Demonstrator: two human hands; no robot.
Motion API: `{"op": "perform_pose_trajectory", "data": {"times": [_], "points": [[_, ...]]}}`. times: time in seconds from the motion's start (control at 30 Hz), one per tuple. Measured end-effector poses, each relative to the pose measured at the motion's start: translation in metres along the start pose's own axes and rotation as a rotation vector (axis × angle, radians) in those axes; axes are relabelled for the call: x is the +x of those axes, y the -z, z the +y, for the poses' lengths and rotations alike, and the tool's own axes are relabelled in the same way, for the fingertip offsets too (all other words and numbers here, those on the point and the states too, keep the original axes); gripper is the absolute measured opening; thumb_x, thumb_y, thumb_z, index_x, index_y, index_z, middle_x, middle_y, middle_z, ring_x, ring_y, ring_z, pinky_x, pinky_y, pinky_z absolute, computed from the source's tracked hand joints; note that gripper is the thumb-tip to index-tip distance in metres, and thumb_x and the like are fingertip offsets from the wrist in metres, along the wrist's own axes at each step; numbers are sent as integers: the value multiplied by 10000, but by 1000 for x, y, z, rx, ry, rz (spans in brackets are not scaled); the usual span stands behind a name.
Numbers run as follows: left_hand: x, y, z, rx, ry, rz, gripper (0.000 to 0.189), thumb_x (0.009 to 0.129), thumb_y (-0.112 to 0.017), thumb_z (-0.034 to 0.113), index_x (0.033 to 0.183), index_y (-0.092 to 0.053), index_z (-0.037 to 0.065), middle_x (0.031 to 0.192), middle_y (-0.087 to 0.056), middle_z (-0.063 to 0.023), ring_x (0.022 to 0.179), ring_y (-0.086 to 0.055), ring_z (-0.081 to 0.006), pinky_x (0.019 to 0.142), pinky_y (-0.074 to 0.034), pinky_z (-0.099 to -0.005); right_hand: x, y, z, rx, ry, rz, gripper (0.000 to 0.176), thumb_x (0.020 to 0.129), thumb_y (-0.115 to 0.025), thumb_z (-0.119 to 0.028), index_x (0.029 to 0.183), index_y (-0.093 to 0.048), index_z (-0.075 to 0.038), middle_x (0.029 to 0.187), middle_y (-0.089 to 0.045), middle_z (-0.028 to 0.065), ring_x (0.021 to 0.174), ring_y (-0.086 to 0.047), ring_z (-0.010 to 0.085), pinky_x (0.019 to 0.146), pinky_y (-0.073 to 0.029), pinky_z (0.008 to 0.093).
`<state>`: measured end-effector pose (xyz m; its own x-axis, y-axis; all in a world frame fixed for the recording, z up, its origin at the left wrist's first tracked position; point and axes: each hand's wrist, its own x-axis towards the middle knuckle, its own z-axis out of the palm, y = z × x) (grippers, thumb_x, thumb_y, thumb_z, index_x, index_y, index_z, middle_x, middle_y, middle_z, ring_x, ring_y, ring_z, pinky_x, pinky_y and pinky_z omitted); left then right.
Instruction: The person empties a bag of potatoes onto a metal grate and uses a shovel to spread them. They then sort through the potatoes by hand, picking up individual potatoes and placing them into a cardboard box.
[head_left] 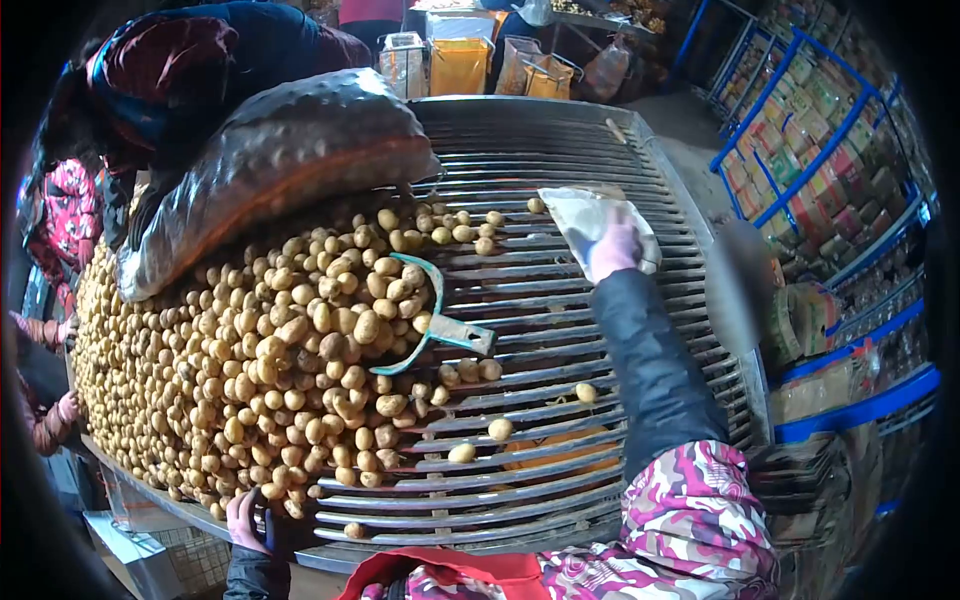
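Note:
My right hand (615, 245), in a pinkish glove, is stretched forward over the metal slats and lies on a crumpled whitish cloth or bag (580, 215); its fingers are blurred. At the table's near edge, my left hand (246, 522) is beside the lowest potatoes, its fingers bent, with a dark gap next to them. A large heap of potatoes (250, 370) covers the left side of the slatted table (560, 340). Between my hands and the heap's right edge lies a green-rimmed scoop (462, 333), its handle pointing right. Several loose potatoes (500, 429) rest on the slats.
At the upper left, a person (190, 70) leans over a large, full plastic sack (290, 150) on the heap. Another person's hands (68, 405) are at the left edge. Yellow crates (460, 65) stand behind the table. Blue-framed racks (800, 140) line the right.

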<state>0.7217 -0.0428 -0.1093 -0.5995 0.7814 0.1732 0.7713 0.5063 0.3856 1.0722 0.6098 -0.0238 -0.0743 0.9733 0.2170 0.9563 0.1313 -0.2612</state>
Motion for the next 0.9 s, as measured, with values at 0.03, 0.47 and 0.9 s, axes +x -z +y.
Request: {"op": "perform_pose_trajectory", "data": {"times": [0.03,0.47,0.9], "points": [[0,-1,0,6,-4,10,468,817,-684,148,1267,-635,28,1173,-623,-207,1111,-595,-386,997,-480,-461,3,7,13,-12,-145,10,917,792,-834,-410,1532,-371,-130,1524,-412,204,1380,-452,366,1136,-417,468],[4,-4,-29,-34,-149,-39,509,878,-662,182,1361,-594,39,1282,-596,-194,1165,-611,-326,981,-503,-418,-101,45,213,1003,-285,362,265,864,-759,-70,1108,-676,-9,984,-711,62,844,-660,165,758,-546,332],[29,-20,-90,-172,-220,-205,455,1027,-586,237,1418,-528,12,1320,-573,-182,1211,-579,-278,1032,-466,-416,-703,-77,391,1485,-1236,1223,300,927,-660,-169,1202,-654,-49,1127,-695,87,995,-667,282,840,-549,425]]}}
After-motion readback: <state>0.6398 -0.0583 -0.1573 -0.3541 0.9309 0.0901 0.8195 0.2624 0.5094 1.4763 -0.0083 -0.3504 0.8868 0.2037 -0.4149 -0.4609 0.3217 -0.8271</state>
